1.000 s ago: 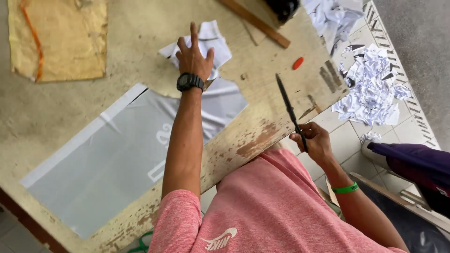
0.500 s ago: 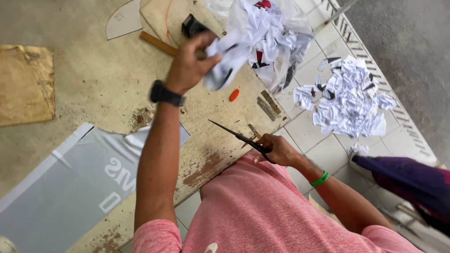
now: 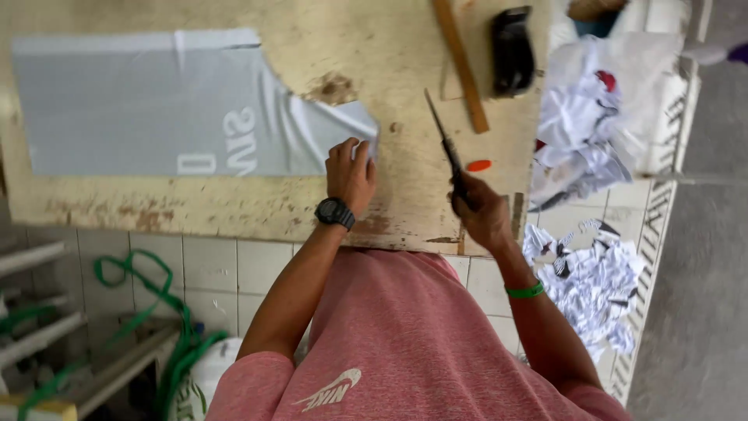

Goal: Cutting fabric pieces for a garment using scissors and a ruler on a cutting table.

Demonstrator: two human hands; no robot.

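A grey sheet with pale lettering (image 3: 148,101) lies flat on a worn wooden board (image 3: 257,210). My left hand (image 3: 351,173), with a black watch at the wrist, presses on the sheet's torn right corner. My right hand (image 3: 481,210), with a green band on its wrist, grips a pair of black scissors (image 3: 442,140) whose blades point away from me over the board. A small orange scrap (image 3: 478,165) lies just right of the scissors.
A wooden stick (image 3: 461,66) and a black object (image 3: 512,51) lie at the board's far side. Crumpled white paper scraps (image 3: 580,129) are piled at the right, with more of them on the tiled floor (image 3: 600,284). A green hose (image 3: 167,312) coils at lower left.
My left hand let go of the crumpled paper, which now lies at the right, and came down onto the grey sheet's corner. The scissors swung from level to pointing away.
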